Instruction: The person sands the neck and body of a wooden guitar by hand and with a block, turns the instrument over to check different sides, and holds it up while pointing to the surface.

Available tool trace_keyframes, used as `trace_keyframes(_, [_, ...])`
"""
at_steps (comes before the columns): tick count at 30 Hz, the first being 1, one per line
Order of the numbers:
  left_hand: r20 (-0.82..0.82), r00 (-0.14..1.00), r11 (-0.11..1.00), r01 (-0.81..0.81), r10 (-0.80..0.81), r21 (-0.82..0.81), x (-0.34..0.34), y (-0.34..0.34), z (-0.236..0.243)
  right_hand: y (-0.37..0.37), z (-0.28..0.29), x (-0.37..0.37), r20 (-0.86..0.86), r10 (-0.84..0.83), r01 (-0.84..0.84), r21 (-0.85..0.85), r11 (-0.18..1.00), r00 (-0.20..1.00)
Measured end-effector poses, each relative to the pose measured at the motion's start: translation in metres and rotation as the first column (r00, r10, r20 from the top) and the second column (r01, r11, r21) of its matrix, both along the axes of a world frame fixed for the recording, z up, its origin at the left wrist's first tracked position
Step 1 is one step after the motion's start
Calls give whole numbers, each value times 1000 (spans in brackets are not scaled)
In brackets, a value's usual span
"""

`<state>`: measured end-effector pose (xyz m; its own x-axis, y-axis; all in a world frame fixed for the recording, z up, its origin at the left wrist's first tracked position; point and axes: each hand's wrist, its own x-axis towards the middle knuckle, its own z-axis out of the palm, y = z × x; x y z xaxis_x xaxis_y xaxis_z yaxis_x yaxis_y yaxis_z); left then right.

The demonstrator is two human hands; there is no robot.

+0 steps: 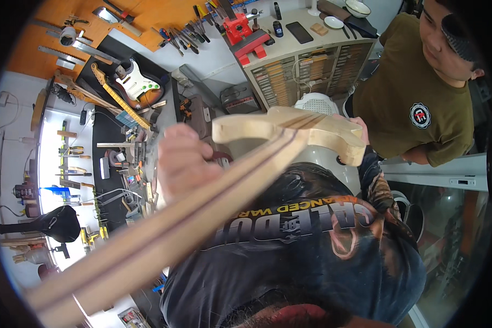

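Observation:
A bare wooden guitar [246, 169] with dark stripes along its neck spans the view. Its horned body is in the middle, and its neck runs close and blurred toward the lower left. At the body's right end, my right hand [357, 127] grips the edge, most of its fingers hidden by the wood. Beside the neck, my left hand [185, 159] is closed in a fist, smeared by motion. The neck covers its lower part, so whether it holds anything cannot be made out.
A person [421, 93] in an olive shirt stands at the right. Ahead are a red vise [238, 30] and a drawer cabinet [306, 74]. A white stool [316, 104] stands below it. Another guitar [136, 82] lies at the left near a tool-covered bench [112, 128].

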<state>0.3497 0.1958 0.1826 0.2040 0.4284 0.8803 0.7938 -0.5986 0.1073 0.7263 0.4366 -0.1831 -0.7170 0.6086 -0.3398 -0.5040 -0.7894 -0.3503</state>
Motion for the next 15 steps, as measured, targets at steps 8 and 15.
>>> trace_keyframes(8, [978, 120, 859, 503, -171, 88, -45, 52, -31, -37, 34, -17, -141, -284, 307, 192, 932, 949])
trace_keyframes(15, [956, -247, 723, 630, -160, 284, -113, 72, -107, -46, 47, 24, 7, -120, 108, 398, 911, 993])
